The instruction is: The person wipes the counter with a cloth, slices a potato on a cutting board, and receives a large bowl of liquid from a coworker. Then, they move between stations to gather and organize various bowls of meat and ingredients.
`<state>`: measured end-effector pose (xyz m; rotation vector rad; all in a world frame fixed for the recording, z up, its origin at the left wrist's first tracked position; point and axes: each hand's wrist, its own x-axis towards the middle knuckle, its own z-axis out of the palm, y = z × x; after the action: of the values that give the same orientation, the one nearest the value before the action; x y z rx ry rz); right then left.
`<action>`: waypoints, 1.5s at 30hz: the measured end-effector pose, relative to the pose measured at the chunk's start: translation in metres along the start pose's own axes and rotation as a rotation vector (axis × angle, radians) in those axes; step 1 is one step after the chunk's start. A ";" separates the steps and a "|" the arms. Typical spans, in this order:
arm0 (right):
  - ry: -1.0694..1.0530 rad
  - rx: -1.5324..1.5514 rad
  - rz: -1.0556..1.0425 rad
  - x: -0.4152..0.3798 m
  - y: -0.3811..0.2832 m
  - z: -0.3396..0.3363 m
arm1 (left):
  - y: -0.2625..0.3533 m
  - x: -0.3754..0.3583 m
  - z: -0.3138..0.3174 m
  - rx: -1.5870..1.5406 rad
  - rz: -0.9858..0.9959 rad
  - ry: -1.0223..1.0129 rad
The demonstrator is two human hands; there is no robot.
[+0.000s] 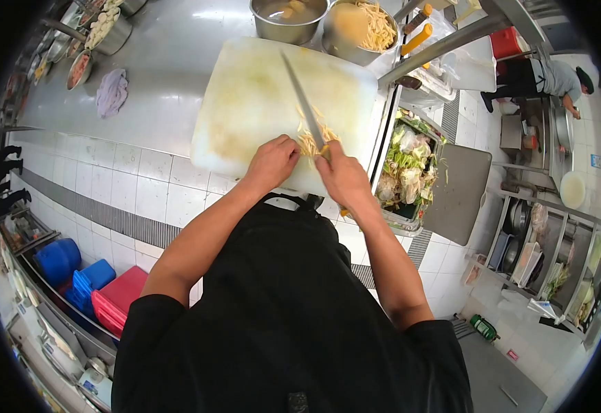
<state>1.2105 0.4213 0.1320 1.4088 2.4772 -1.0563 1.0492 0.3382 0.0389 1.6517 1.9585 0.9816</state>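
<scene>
Pale strips [310,141] beneath a knife [300,93] on a white cutting board [245,96]

The strips are gathered in a small pile on the near, right-hand part of the cutting board. The knife is gripped by the right hand [345,175], its fingers closed, and the blade is pointed forward and slightly left. The left hand [273,164] is held just beside the pile with its fingers curled; whether any strips are pinched there cannot be told for certain. The cutting board is carried by a metal bench [163,55], on which a crumpled cloth [112,91] is placed to the left. Beyond the cutting board, liquid and pale pieces are held in a metal pot [288,34]. More strips are contained in a second pot [350,53], partly hidden by a brownish blur. Vegetable scraps [407,162] are heaped in a tub [401,222] to the right.
</scene>
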 end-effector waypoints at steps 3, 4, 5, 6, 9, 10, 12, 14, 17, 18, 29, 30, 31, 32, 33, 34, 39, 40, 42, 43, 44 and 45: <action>0.047 0.035 0.033 -0.017 0.010 -0.015 | 0.002 0.001 0.000 -0.004 -0.015 -0.023; 0.085 0.042 0.036 -0.022 0.014 -0.019 | 0.003 0.004 0.001 -0.004 -0.035 -0.044; 0.079 0.030 0.040 -0.028 0.016 -0.021 | 0.003 0.005 0.000 -0.006 -0.029 -0.042; 0.085 0.029 0.041 -0.033 0.020 -0.022 | 0.002 0.006 -0.002 -0.049 -0.038 -0.036; 0.011 0.009 0.071 -0.048 0.026 -0.021 | 0.000 0.006 -0.003 -0.093 -0.046 -0.042; 0.014 0.011 0.075 -0.050 0.026 -0.019 | 0.000 0.007 -0.003 -0.093 -0.046 -0.050; -0.002 -0.024 0.045 -0.053 0.021 -0.012 | 0.000 0.009 -0.003 -0.071 -0.043 -0.061; -0.018 -0.025 0.043 -0.050 0.014 -0.005 | 0.001 0.010 -0.001 -0.049 -0.042 -0.068; 0.008 -0.100 -0.036 -0.042 0.022 0.017 | 0.003 0.011 -0.001 -0.015 -0.022 -0.065; 0.005 -0.101 -0.042 -0.043 0.019 0.015 | 0.003 0.010 0.001 -0.041 -0.031 -0.046; 0.260 -0.168 -0.157 -0.041 0.026 0.011 | 0.047 -0.001 -0.005 0.081 0.331 0.017; 0.273 -0.167 -0.155 -0.042 0.027 0.008 | 0.044 0.002 0.002 0.082 0.344 0.018; 0.255 -0.170 -0.149 -0.046 0.028 0.006 | 0.041 0.007 0.008 0.166 0.342 0.006; 0.237 -0.173 -0.143 -0.050 0.031 0.004 | 0.037 0.014 0.013 0.250 0.340 -0.005; 0.246 -0.180 -0.143 -0.059 0.041 0.004 | 0.031 0.021 0.012 0.330 0.329 -0.046; 0.252 -0.179 -0.136 -0.072 0.050 -0.001 | 0.021 0.030 0.012 0.328 0.338 -0.049; 0.219 -0.031 0.002 -0.133 0.091 -0.026 | -0.027 0.078 0.014 0.289 0.206 -0.037; 0.224 -0.024 0.015 -0.138 0.095 -0.021 | -0.031 0.080 0.018 0.225 0.155 -0.028; 0.333 0.068 0.064 -0.141 0.108 -0.001 | -0.026 0.070 0.029 0.205 0.232 -0.091; 0.365 0.090 0.100 -0.139 0.110 0.012 | -0.020 0.063 0.030 0.189 0.297 -0.142; 0.372 0.097 0.111 -0.136 0.109 0.027 | -0.015 0.054 0.029 0.189 0.307 -0.153; 0.440 0.096 0.124 -0.132 0.106 0.042 | -0.009 0.045 0.025 0.099 0.312 -0.222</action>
<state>1.3590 0.3355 0.0992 1.9824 2.5983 -0.9339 1.0501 0.3873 0.0216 2.0695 1.6607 0.7744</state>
